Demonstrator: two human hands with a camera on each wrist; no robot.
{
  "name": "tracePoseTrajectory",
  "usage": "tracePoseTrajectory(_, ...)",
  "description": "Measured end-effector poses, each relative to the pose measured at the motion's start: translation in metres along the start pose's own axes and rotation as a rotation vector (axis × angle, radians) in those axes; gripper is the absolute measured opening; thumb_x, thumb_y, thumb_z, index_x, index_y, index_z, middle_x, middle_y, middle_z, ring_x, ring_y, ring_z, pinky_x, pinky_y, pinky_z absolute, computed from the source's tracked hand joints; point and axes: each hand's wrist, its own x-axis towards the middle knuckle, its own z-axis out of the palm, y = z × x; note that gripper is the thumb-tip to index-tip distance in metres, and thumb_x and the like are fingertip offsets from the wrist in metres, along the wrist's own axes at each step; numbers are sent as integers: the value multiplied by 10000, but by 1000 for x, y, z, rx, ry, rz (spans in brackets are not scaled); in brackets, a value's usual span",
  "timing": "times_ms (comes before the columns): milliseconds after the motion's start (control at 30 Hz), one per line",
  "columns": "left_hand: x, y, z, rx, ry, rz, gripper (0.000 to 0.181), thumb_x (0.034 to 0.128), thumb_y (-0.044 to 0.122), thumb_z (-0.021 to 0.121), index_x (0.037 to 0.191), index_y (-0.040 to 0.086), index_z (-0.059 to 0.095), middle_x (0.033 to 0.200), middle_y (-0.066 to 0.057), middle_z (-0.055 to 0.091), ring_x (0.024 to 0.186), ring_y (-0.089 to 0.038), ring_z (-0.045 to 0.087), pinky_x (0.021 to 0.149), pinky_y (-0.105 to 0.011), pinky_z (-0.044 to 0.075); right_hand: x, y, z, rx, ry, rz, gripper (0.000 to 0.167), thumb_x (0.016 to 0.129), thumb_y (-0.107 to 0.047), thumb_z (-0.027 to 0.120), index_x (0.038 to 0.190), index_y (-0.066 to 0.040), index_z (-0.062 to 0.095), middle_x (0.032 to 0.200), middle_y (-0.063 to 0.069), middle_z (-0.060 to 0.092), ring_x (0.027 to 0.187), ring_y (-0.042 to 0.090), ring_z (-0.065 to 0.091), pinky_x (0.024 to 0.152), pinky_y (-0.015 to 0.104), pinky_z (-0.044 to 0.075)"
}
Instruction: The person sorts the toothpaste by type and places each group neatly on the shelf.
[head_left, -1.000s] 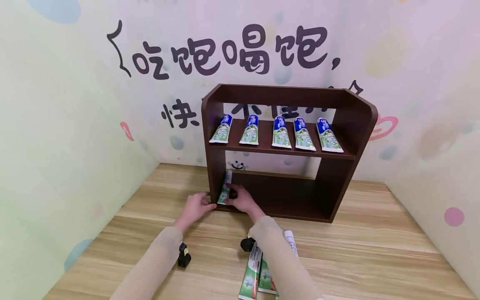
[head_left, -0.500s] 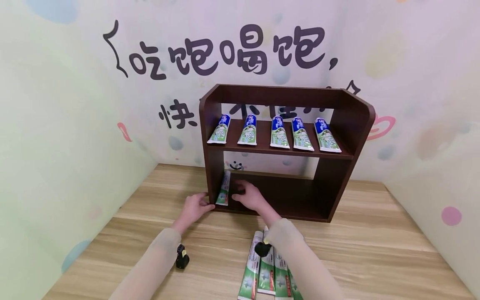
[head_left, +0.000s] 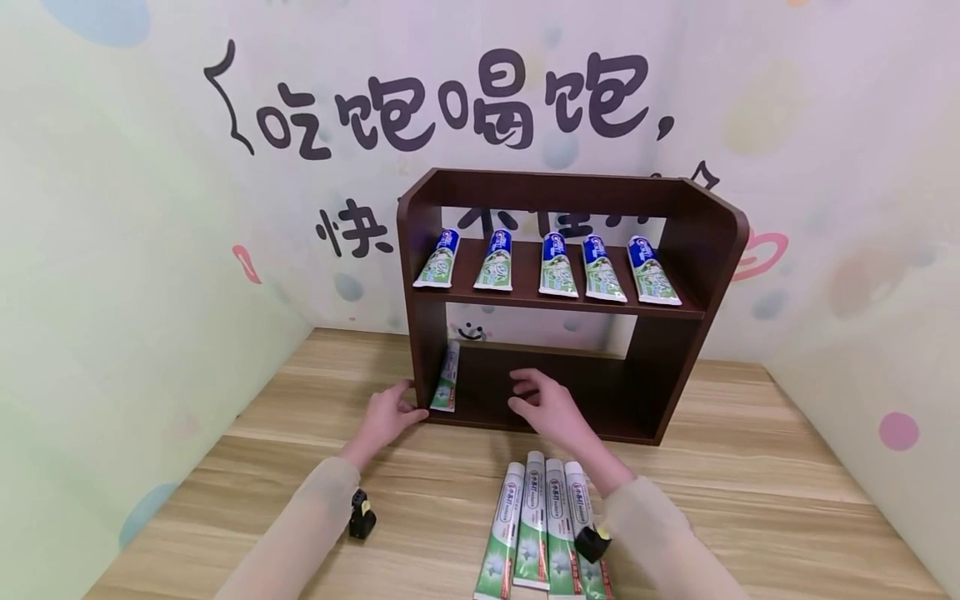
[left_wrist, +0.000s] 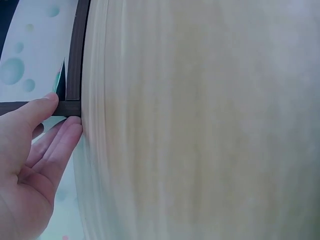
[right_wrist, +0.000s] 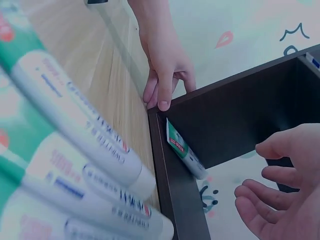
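Hovering empty and loosely curled, the right hand (head_left: 551, 408) risked scattering toothpaste tubes (head_left: 533, 525) at six o'clock by dropping carelessly; the left hand (head_left: 386, 415) pinched the shelf (head_left: 487, 385).

Left hand (head_left: 386, 418) grips a brown shelf (head_left: 562, 191) bearing six toothpaste tubes (head_left: 558, 267).

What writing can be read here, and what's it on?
"吃饱喝饱," on the wall.
"快" below it; the rest partly hidden behind the shelf.
"Crest" on the upper tubes.
"小苏打" on the front tubes.
Lower tube and remaining small print: too small or blurred.
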Motion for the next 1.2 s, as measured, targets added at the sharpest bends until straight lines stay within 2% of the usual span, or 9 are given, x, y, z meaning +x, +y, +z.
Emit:
tracePoseTrajectory(300, 0, 0, 1, 13, -1, -16, 548, 831, 129, 778, 1279, -89, 551, 870, -228, 744, 773, -301, 732, 715, -412, 594, -34, 19, -20, -22, 52, 3, 402, 917, -154, 669, 1311, -152, 588, 1162, 86, 683, 963, 194, 655, 856, 369, 548)
tracePoseTrajectory(633, 0, 2, 1, 15, -7, -23, 541, 833, 128, 775, 1273, -92, 549, 867, -232, 744, 784, -316, 734, 732, -432, 590, -63, 35, -27, -18, 79, 34, 417, 905, -107, 682, 1308, -143, 582, 1162, 79, 674, 958, 184, 637, 813, 275, 530)
tracePoseTrajectory(933, 1, -1, 1, 21, -14, -35, 541, 837, 133, 771, 1274, -94, 547, 874, -237, 744, 794, -324, 736, 759, -444, 589, -78, 42, -34, -35, 65, 27, 426, 895, -70, 679, 1307, -113, 575, 1165, 114, 681, 953, 198, 650, 756, 237, 529)
tracePoseTrajectory(1200, 0, 1, 0, 23, -16, -30, 521, 842, 139, 766, 1262, -86, 557, 865, -228, 745, 783, -318, 734, 758, -450, 585, -89, 50, -41, -65, -9, 74, 451, 887, -90, 701, 1313, -98, 556, 1171, 170, 658, 920, 204, 666, 728, 270, 561)
